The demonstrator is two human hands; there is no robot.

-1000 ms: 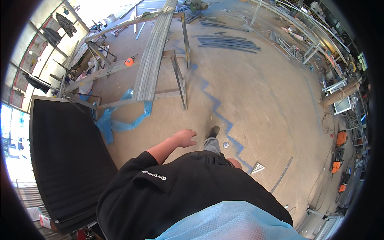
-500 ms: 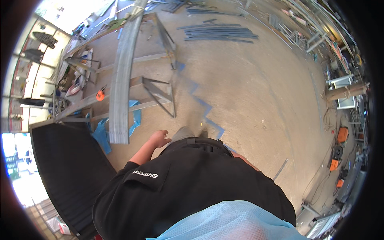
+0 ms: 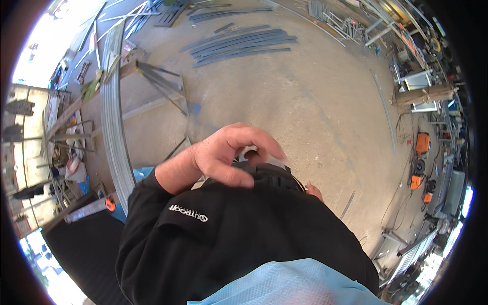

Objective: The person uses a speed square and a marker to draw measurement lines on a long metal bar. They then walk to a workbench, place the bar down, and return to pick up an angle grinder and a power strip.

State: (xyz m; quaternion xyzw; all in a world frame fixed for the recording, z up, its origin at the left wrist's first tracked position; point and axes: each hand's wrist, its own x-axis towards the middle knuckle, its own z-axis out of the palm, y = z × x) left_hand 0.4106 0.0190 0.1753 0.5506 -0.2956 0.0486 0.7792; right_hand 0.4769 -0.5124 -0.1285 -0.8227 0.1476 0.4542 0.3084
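My left hand is raised in front of my waist, its fingers curved and apart from the thumb, with nothing between them. It hovers over the front of my black top. Low at my right side, part of my right hand shows past the top's edge; most of its fingers are hidden. To the left, long grey metal profiles lie across a metal trestle. An orange tape measure sits near the dark ribbed sheet.
Several flat grey metal strips lie on the concrete floor ahead. Orange machines with cables stand along the right side, near a wooden post. A short metal bar rests on the floor to my right.
My left hand has come up from my left side to in front of my waist. The view has turned right, so the trestle and profiles sit farther left. More of my right hand shows.
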